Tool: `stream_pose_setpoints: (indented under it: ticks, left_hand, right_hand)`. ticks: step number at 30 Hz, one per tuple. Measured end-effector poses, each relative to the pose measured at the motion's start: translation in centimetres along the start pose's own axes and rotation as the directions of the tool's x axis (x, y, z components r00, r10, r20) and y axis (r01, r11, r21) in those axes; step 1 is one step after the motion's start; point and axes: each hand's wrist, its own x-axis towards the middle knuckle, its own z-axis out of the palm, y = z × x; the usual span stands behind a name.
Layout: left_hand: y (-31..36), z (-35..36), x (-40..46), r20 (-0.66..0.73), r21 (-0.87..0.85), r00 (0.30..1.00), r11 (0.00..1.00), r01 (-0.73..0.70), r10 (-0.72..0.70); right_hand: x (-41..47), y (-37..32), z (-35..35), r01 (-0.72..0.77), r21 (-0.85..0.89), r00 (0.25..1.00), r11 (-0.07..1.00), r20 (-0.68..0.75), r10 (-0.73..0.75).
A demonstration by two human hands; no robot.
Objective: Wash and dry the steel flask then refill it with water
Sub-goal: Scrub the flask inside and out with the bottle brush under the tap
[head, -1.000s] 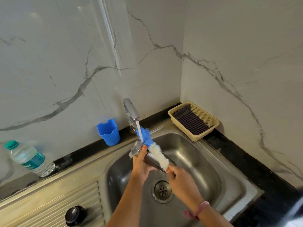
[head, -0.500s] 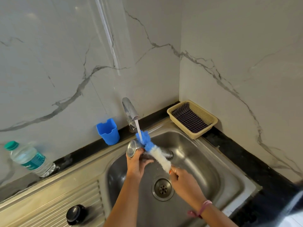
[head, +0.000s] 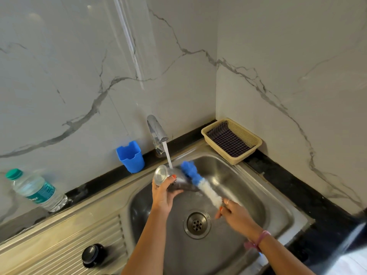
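Observation:
The steel flask (head: 161, 174) lies on its side over the sink (head: 278, 207), its flat base turned toward the left. My left hand (head: 163, 193) grips its body from below. Water runs from the tap (head: 156, 131) onto the flask near its base. A blue and white bottle brush (head: 200, 184) lies across the flask's upper side, its blue tip toward the tap. My right hand (head: 234, 212) grips the brush at its white lower end. The flask's mouth is hidden behind the brush.
A blue plastic holder (head: 131, 156) stands left of the tap. A beige basket (head: 231, 139) with a dark checked cloth sits in the back right corner. A plastic water bottle (head: 34, 190) stands at far left. A black cap (head: 92, 255) lies on the drainboard.
The flask has shifted left and tilted so its base faces the camera, with the stream now hitting it. The brush has slid outward along the flask.

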Motion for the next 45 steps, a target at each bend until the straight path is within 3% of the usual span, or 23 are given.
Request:
stream_pose_setpoints:
  ticks: [3, 8, 11, 15, 21, 28, 34, 38, 45]
  left_hand:
    - [-0.1, 0.0, -0.3, 0.016, -0.002, 1.000, 1.000, 0.013, -0.013]
    - [-0.6, -0.1, -0.3, 0.030, 0.036, 0.999, 0.999, 0.027, -0.029]
    - [-0.5, -0.4, -0.3, 0.019, 0.017, 1.000, 1.000, 0.016, -0.016]
    - [-0.3, -1.0, -0.8, 0.042, 0.006, 0.999, 1.000, 0.008, -0.008]
    - [-0.5, -0.6, -0.8, 0.004, -0.013, 1.000, 1.000, 0.019, -0.019]
    - [-0.1, -0.5, -0.7, 0.064, 0.023, 0.997, 0.999, 0.047, -0.048]
    - [0.2, -0.1, 0.5, 0.089, 0.091, 0.993, 0.993, 0.074, -0.082]
    - [0.0, 0.0, 0.9, 0.072, 0.113, 0.993, 0.990, 0.084, -0.093]
    - [0.1, -0.8, 1.2, 0.078, 0.061, 0.995, 0.996, 0.062, -0.067]
  right_hand:
    - [1.2, -0.3, -0.4, -0.011, 0.022, 0.998, 1.000, -0.059, 0.012]
    - [0.3, -2.5, 1.0, 0.099, -0.002, 0.995, 0.995, -0.031, -0.099]
    - [-0.1, -0.8, 1.0, 0.007, -0.061, 0.998, 0.998, -0.065, -0.011]
    - [1.1, 0.3, -0.4, -0.096, -0.016, 0.991, 0.995, -0.097, 0.094]
    - [-0.5, -2.4, 1.6, 0.060, -0.073, 0.998, 0.996, -0.033, -0.062]
    - [1.3, -1.5, -1.4, -0.119, -0.046, 0.990, 0.992, -0.079, 0.116]
    - [-0.5, -6.1, 0.9, 0.063, -0.037, 0.998, 0.997, 0.018, -0.063]
    - [-0.9, -6.8, 1.2, 0.117, 0.037, 0.993, 0.992, -0.005, -0.117]
    - [-0.4, -4.8, 0.5, -0.004, 0.046, 0.999, 0.999, -0.032, 0.006]
